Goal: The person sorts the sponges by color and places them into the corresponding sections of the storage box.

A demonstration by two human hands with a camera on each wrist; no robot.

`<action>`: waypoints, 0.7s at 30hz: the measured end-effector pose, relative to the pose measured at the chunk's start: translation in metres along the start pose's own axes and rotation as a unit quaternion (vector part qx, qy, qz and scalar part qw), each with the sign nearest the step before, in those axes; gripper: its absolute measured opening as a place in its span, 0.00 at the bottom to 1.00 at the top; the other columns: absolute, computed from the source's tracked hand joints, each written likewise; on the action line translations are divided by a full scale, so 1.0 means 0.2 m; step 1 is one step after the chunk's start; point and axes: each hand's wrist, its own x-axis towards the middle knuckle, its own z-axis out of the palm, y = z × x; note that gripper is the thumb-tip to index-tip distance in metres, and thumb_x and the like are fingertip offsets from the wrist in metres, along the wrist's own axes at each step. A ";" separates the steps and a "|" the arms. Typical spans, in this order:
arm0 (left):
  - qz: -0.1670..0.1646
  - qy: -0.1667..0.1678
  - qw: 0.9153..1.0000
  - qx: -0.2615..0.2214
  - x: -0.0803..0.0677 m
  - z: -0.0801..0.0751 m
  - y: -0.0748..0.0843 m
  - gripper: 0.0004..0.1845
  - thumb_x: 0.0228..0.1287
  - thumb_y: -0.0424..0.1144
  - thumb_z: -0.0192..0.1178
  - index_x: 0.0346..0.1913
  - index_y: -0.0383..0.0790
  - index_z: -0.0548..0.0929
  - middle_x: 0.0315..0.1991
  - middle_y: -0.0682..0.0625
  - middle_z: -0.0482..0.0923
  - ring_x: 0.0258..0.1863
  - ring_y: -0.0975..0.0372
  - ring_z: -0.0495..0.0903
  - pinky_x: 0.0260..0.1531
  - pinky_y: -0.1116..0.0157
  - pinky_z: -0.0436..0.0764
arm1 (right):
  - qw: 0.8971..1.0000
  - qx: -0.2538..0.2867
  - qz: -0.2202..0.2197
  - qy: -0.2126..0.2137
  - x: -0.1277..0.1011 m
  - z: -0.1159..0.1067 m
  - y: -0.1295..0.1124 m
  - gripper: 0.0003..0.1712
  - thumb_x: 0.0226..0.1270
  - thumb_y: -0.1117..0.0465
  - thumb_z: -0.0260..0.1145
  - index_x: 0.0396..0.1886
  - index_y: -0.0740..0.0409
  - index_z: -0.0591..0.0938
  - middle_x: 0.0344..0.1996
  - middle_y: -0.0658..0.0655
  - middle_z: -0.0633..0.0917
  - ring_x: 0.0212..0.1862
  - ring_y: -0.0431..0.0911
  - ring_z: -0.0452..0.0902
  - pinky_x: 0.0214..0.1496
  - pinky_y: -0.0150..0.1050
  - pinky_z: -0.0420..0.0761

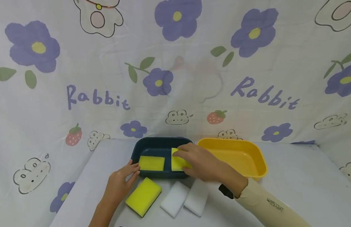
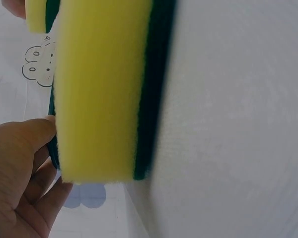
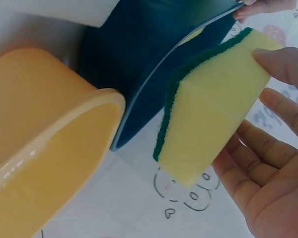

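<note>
A dark blue tray (image 1: 141, 145) stands on the table with one yellow sponge (image 1: 151, 163) lying flat in it. My right hand (image 1: 183, 160) pinches a second yellow sponge (image 1: 177, 163) with a green scouring back (image 3: 165, 119) and holds it in the tray's right part, thumb on one edge and fingers (image 3: 280, 64) on the other. My left hand (image 1: 132, 171) rests with nearly straight fingers against the tray's front-left rim. A third yellow sponge (image 1: 143, 196) lies on the table just right of that hand, filling the left wrist view (image 2: 99, 89).
A yellow tray (image 1: 257, 157) stands right of the blue one, nearly touching it. Two white sponges (image 1: 175, 198) (image 1: 196, 197) lie side by side on the table in front of the blue tray. A flower-printed cloth covers the table and rises behind.
</note>
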 end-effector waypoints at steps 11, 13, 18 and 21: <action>-0.014 -0.006 1.000 -0.003 -0.01 0.00 0.00 0.14 0.58 0.29 0.73 0.48 0.34 0.89 0.50 0.47 0.86 0.59 0.52 0.79 0.51 0.55 0.81 | 1.000 0.024 0.002 0.000 0.10 0.08 0.05 0.26 0.62 0.61 0.75 0.60 0.55 0.82 0.59 0.58 0.81 0.60 0.53 0.75 0.62 0.47 0.77; -0.016 -0.007 1.000 -0.002 -0.01 0.00 0.01 0.14 0.58 0.29 0.73 0.48 0.34 0.89 0.50 0.46 0.86 0.59 0.52 0.79 0.51 0.55 0.81 | 1.000 0.026 -0.001 -0.003 0.12 0.09 0.05 0.25 0.62 0.61 0.74 0.60 0.55 0.82 0.59 0.58 0.81 0.60 0.53 0.74 0.61 0.47 0.78; -0.010 -0.004 1.000 0.004 0.00 0.00 0.01 0.14 0.57 0.29 0.73 0.48 0.34 0.89 0.50 0.46 0.86 0.59 0.52 0.79 0.51 0.55 0.81 | 1.000 0.024 0.001 -0.012 0.17 0.12 0.05 0.25 0.63 0.61 0.74 0.60 0.54 0.82 0.58 0.57 0.81 0.59 0.52 0.74 0.60 0.45 0.78; -0.005 -0.002 1.000 0.003 0.00 0.00 0.01 0.14 0.57 0.29 0.73 0.47 0.34 0.89 0.50 0.46 0.86 0.59 0.51 0.79 0.50 0.55 0.81 | 0.999 0.030 0.004 -0.014 0.19 0.14 0.05 0.25 0.62 0.62 0.74 0.60 0.54 0.82 0.58 0.57 0.81 0.58 0.51 0.74 0.60 0.44 0.78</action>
